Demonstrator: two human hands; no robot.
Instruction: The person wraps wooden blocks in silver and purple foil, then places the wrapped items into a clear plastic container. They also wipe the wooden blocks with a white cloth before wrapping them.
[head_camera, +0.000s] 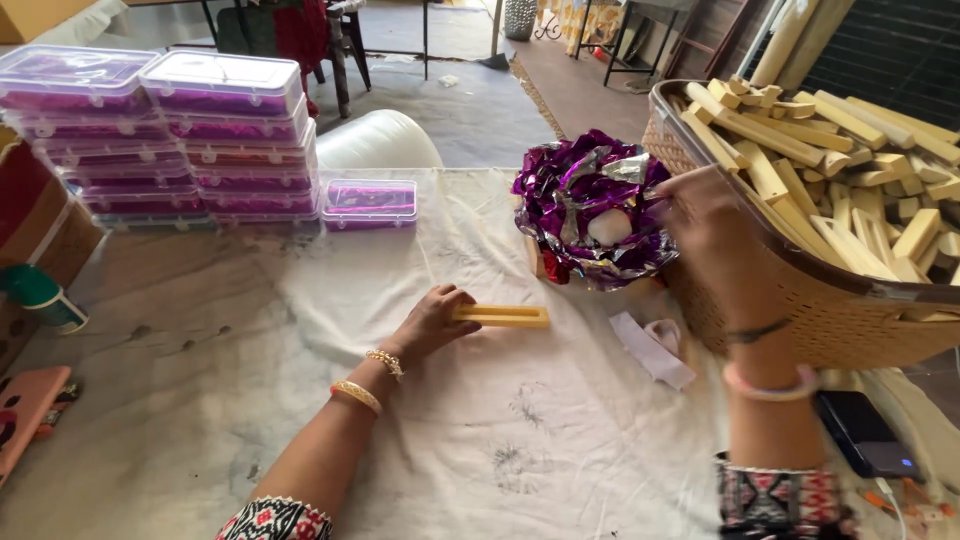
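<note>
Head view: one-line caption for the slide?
Left hand rests on a yellow wooden piece; right hand reaches to a basket of wooden blocks.

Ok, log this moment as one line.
left hand: rests on yellow wooden piece on cloth | right hand: raised at basket of wooden blocks | purple foil flower between

grey floor (480, 110), dark metal furniture legs (345, 45), brown rug (585, 85), daylight
</note>
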